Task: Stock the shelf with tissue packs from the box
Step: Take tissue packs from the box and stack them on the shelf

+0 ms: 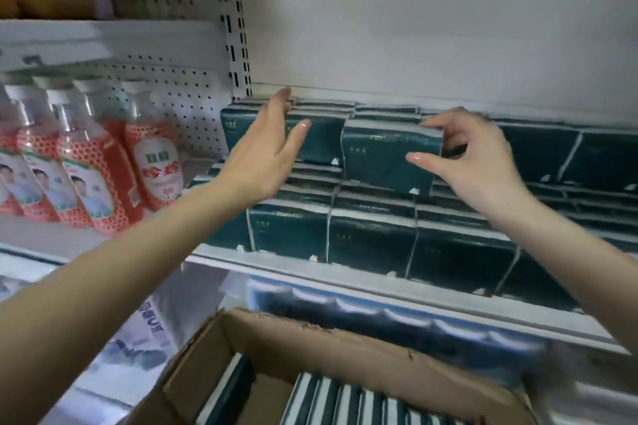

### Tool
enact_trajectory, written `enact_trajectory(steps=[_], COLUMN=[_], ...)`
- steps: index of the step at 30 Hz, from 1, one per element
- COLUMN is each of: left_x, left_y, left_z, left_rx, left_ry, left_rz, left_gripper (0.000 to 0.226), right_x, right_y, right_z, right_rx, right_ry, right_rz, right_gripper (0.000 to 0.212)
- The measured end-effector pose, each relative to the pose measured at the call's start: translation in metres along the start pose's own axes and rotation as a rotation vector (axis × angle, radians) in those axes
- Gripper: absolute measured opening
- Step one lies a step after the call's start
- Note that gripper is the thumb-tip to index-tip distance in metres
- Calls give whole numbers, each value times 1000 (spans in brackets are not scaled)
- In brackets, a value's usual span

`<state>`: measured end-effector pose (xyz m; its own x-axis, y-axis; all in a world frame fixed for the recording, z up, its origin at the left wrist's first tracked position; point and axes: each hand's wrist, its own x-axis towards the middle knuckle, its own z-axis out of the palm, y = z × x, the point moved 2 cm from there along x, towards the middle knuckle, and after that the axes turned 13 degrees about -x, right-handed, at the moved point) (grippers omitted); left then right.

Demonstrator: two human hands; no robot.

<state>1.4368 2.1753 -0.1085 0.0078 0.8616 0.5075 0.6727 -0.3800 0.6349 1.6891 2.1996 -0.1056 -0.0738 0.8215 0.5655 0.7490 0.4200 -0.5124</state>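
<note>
Dark green tissue packs fill the white shelf (345, 272) in two stacked layers. My right hand (473, 162) pinches the right end of one upper-layer tissue pack (383, 158), thumb on its front and fingers on its top edge. My left hand (272, 148) lies with straight fingers against the neighbouring upper pack (321, 145) at the left end of the row. A cardboard box (310, 355) stands below me with several more green-and-white packs (352, 404) on edge inside.
Red-labelled bottles (86, 176) stand on the shelf to the left, before a pegboard back panel. A slotted upright post (238, 55) separates the two bays. Blue and white wrapped goods (379, 317) fill the shelf below. The wall above the tissue packs is bare.
</note>
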Motion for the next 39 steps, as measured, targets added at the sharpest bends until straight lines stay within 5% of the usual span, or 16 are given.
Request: enact_trajectory(steps=[5, 22, 35, 39], left_x=[63, 83, -70, -165], left_y=[-37, -45, 7, -6], left_z=[10, 46, 20, 22], left_rx=[445, 648, 327, 228], left_ry=[-227, -205, -241, -256], left_rz=[57, 193, 173, 91], left_gripper=[64, 67, 63, 69], right_x=[41, 52, -68, -158], right_y=[38, 47, -29, -26], right_z=[22, 60, 27, 65], right_rx=[-58, -134, -58, 117], right_ry=[-4, 84, -116, -260], right_rz=[77, 159, -61, 29], right_gripper=[36, 57, 46, 38])
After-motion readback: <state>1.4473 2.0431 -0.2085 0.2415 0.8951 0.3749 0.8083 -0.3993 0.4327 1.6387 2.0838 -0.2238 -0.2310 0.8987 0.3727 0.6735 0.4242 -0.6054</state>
